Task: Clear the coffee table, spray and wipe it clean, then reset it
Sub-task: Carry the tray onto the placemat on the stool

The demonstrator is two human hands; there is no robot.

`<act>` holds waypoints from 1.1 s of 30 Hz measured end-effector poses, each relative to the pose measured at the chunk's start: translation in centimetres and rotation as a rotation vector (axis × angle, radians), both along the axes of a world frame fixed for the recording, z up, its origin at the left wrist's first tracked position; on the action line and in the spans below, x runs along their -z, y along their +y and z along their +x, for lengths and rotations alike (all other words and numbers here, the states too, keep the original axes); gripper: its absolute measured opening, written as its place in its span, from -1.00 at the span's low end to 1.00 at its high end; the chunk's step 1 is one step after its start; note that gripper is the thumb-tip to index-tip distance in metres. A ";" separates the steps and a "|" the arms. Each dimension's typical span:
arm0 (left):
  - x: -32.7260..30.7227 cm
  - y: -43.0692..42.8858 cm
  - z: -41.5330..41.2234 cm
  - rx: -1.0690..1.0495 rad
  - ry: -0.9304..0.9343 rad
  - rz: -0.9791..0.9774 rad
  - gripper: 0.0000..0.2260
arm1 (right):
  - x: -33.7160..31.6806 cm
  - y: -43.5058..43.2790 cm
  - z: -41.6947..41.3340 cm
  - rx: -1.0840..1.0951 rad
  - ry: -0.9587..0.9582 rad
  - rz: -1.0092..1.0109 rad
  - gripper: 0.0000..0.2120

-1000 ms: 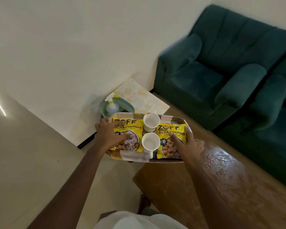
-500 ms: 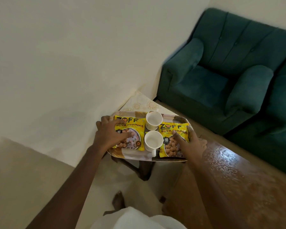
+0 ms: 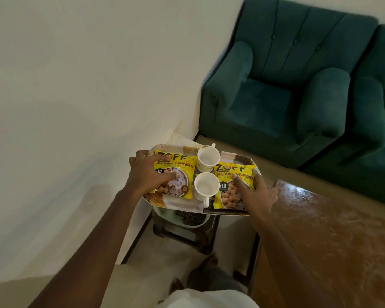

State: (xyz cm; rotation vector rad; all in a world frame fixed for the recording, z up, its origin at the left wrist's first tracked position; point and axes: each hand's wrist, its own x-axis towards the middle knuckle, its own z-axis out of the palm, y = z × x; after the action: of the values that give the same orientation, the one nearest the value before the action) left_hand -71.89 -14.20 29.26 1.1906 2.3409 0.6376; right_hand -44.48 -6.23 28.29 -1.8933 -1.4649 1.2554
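I hold a patterned tray [image 3: 180, 204] level in the air above a small dark stool [image 3: 187, 232] by the wall. My left hand [image 3: 149, 174] grips the tray's left edge, thumb pressing a yellow soya chunks packet [image 3: 182, 165]. My right hand [image 3: 257, 192] grips the right edge, thumb on a second yellow packet [image 3: 229, 172]. Two empty white cups [image 3: 208, 157] [image 3: 206, 185] stand between the packets. The brown wooden coffee table [image 3: 331, 236] lies to the right, its top wet and shiny.
A green armchair [image 3: 282, 96] and a second one [image 3: 382, 121] stand behind the coffee table. The cream wall fills the left. A pale green basin [image 3: 187, 221] shows under the tray on the stool. My bare foot [image 3: 207, 261] stands near the stool.
The tray has stayed in both hands while the view shifted down and left. The spray bottle and patterned cloth on the stool are now hidden beneath the tray.
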 end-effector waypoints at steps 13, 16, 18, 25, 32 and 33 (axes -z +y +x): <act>2.5 13.3 -5.1 0.088 -0.024 0.046 -0.53 | 4.5 11.5 -4.4 0.080 -0.033 0.041 -0.23; 5.2 16.3 -6.8 0.120 -0.022 0.060 -0.52 | 7.3 13.8 -5.6 0.119 -0.047 0.035 -0.24; 7.8 18.2 -8.1 0.139 -0.033 0.067 -0.51 | 10.0 15.1 -6.6 0.147 -0.045 0.036 -0.21; 18.7 23.1 -11.8 0.241 -0.018 0.076 -0.48 | 21.7 17.9 -9.4 0.247 0.001 0.018 -0.25; 28.7 23.0 -13.6 0.294 -0.035 0.006 -0.49 | 30.4 16.8 -10.8 0.241 -0.142 -0.003 -0.25; 29.7 22.7 -13.5 0.296 -0.037 -0.008 -0.49 | 31.3 16.5 -10.8 0.240 -0.149 -0.009 -0.24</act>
State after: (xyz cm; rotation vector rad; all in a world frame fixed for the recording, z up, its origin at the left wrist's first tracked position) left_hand -85.40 8.48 -0.42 1.4703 2.0774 0.5404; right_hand -55.25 10.23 -2.98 -2.1345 -1.2570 1.0320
